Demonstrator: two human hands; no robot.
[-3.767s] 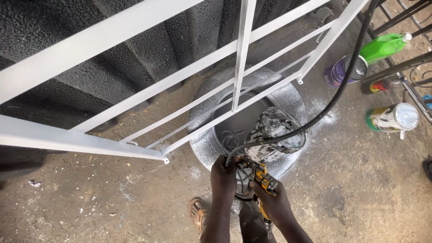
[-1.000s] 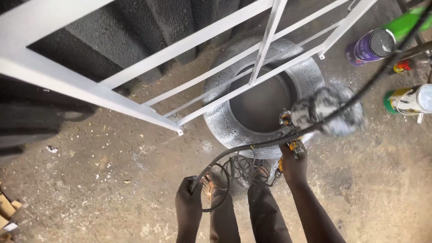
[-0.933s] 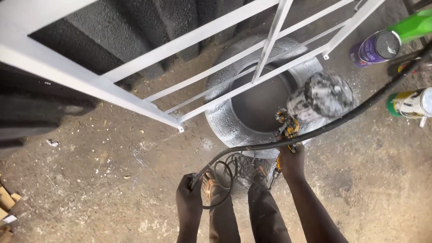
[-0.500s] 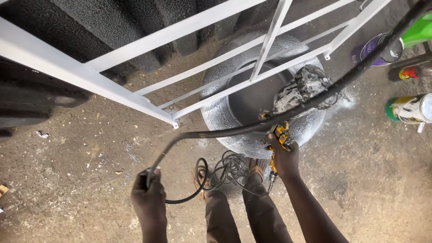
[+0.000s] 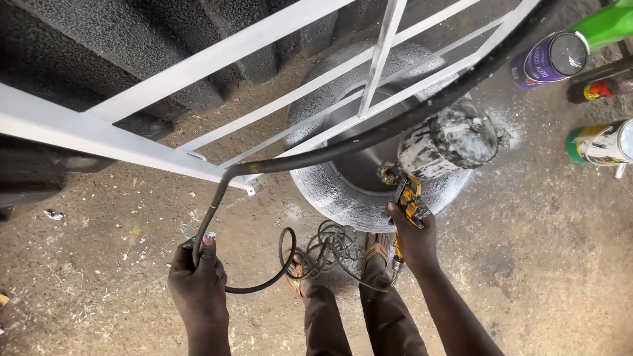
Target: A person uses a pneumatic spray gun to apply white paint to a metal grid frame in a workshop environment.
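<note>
dirt floor; left hand (image 5: 198, 280) grips black hose (image 5: 343, 146), right hand (image 5: 414, 234) clasps paint-spattered spray gun (image 5: 435, 155).

Matt black rubber hose (image 5: 217, 207) in my left hand (image 5: 198, 283), paint-crusted metal spray gun (image 5: 422, 171) in my right hand (image 5: 412, 234), smooth white-painted metal frame (image 5: 132, 142), rough speckled drum (image 5: 330, 191), gritty concrete floor (image 5: 99, 217), glossy cans (image 5: 550, 59)

A single head-worn camera looks almost straight down from standing height at a gritty concrete floor (image 5: 99, 264). The wearer's legs and forearms enter from 6 o'clock. The left hand (image 5: 198, 280) sits near 7 o'clock, the right hand (image 5: 414, 237) just right of centre. A white metal frame (image 5: 132, 142) crosses close under the lens, from 9 o'clock up toward 1 o'clock. Cans lie at 2 o'clock.
</note>
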